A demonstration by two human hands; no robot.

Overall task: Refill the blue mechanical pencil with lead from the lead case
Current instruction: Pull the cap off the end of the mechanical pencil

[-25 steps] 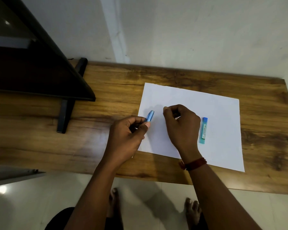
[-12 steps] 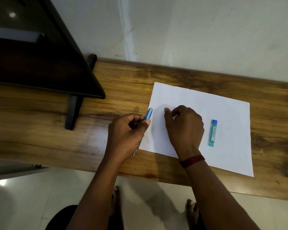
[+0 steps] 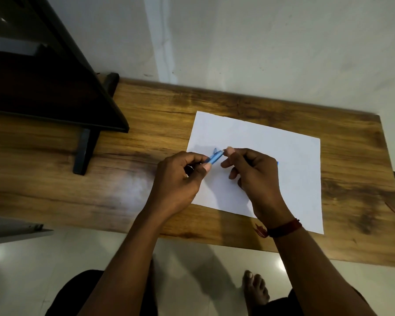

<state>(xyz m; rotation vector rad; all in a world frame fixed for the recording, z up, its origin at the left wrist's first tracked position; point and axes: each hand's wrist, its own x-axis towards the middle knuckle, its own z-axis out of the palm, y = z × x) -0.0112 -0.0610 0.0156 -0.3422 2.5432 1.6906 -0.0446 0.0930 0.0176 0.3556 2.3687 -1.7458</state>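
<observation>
My left hand point(image 3: 178, 185) is shut on the blue mechanical pencil point(image 3: 214, 157), held just above the white paper point(image 3: 260, 137) with its top end pointing up and right. My right hand point(image 3: 255, 179) has thumb and forefinger pinched against that top end. Anything between those fingertips is too small to see. The blue lead case point(image 3: 277, 163) lies on the paper behind my right hand, with only a thin sliver showing.
The paper lies on a wooden table point(image 3: 146, 124) against a white wall. A dark monitor point(image 3: 43, 87) on a black stand point(image 3: 84, 151) fills the table's left side. My bare foot point(image 3: 255, 288) is on the tiled floor below the front edge.
My right hand lifted off the paper and moved left to the pencil's top end, now covering the lead case. My left hand tilted the pencil toward it. The view shifted.
</observation>
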